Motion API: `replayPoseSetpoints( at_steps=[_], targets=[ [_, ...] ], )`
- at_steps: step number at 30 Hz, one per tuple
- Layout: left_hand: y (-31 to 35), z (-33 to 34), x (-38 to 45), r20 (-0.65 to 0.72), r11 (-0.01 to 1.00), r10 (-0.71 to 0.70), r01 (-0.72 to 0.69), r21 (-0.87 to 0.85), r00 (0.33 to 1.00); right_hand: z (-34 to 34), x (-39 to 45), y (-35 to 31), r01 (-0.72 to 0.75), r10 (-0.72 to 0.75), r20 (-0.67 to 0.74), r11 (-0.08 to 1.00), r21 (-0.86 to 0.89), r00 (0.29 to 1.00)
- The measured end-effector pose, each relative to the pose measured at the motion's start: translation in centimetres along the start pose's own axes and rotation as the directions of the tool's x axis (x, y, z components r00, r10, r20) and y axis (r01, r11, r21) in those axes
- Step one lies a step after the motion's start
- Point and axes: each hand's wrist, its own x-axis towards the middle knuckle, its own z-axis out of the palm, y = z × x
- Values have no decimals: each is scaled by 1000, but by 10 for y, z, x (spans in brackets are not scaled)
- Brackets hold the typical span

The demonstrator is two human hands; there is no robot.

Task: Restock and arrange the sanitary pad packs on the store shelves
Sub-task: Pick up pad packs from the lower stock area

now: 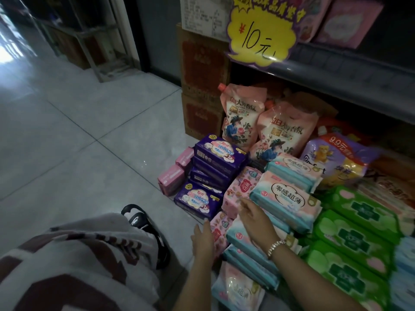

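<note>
— So, where are the pad packs?

— On the tiled floor [85, 135], stacked along the foot of the shelf [350, 86]. Nearest the shelf's left end are the purple packs [215, 153], stacked, with one more lying flat in front. Small pink packs [171, 179] sit just left of them.

— And the rest?

— Pink patterned packs [241, 187] come next, then blue-and-peach packs [285, 202] piled in a leaning row, glossy wrappers with a white label oval on top. Green packs [350, 234] with a dark green cross-shaped logo run along the right.

— The hands?

— The left hand [203, 240] is flat, fingers straight, against the side of a pink patterned pack at the floor. The right hand [256, 217], a bracelet [275, 245] at its wrist, reaches over the blue-and-peach row, fingers loosely spread, holding nothing; fingertips reach the pink patterned pack, though I cannot tell whether they touch it.

— Anything behind?

— Two pink pouches [265, 124] standing under the shelf, a yellow price sign [260, 32] on its edge, and cardboard boxes [202, 75] stacked at the left end.
</note>
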Motion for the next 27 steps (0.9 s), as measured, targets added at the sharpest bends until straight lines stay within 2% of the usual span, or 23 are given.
replayPoseSetpoints(
  at_steps=[2, 4, 8, 13, 18, 21, 23, 25, 27],
  targets=[
    [20, 2, -21, -4, 982, 190, -190, 9, 982, -5, -6, -1, 48, -49, -21, 998, -39, 999],
    [44, 5, -44, 7, 922, 377, -377, 84, 926, -15, -12, -6, 109, -120, -74, 985, -135, 990],
    [85, 15, -80, 72, 705, 665, -656, 269, 744, -49, -21, -26, 216, -283, -205, 930, -296, 937],
    [151, 39, -121, 169, 412, 857, -845, 340, 486, -117, -19, -60, 238, -415, -347, 860, -452, 841],
    [240, 76, -162, 221, 142, 952, -946, 292, 212, -205, 13, -90, 164, -562, -496, 754, -636, 662],
    [291, 104, -176, 215, -34, 976, -947, 318, 37, -249, 37, -108, 99, -591, -547, 727, -680, 593],
    [326, 121, -177, 212, -142, 975, -915, 377, -64, -273, 55, -121, 71, -604, -552, 709, -702, 575],
    [362, 136, -175, 204, -189, 973, -890, 415, -112, -293, 73, -134, 71, -603, -531, 698, -712, 596],
    [398, 148, -172, 220, -185, 971, -866, 464, -90, -309, 94, -143, 99, -570, -503, 720, -687, 650]
  ],
)
